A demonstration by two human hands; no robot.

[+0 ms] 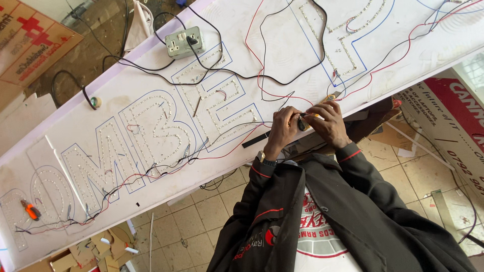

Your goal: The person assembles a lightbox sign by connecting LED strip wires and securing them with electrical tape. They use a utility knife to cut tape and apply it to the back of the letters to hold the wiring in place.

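Looking down on a long white flat sign board (282, 45) with blue-outlined letter shapes dotted full of tiny lights. Both hands working at the near edge of it, close together, nearly touching. Left hand (284, 126) curled with fingertips pinched on a small dark roll-shaped object (302, 122), too small to tell exactly what. Right hand (328, 122) closed around the other side of the same object, fingers bent in tight, something yellowish poking out just above the knuckles. Thin red and black wires (262, 75) snaking all over the board and running right down to the hands. Grey double wall socket (185, 42) sitting further up the board with a black plug in it. Small orange-handled tool (31, 210) lying way off at the far left end. Beige tiled floor (201, 216) below, littered with cardboard scraps.
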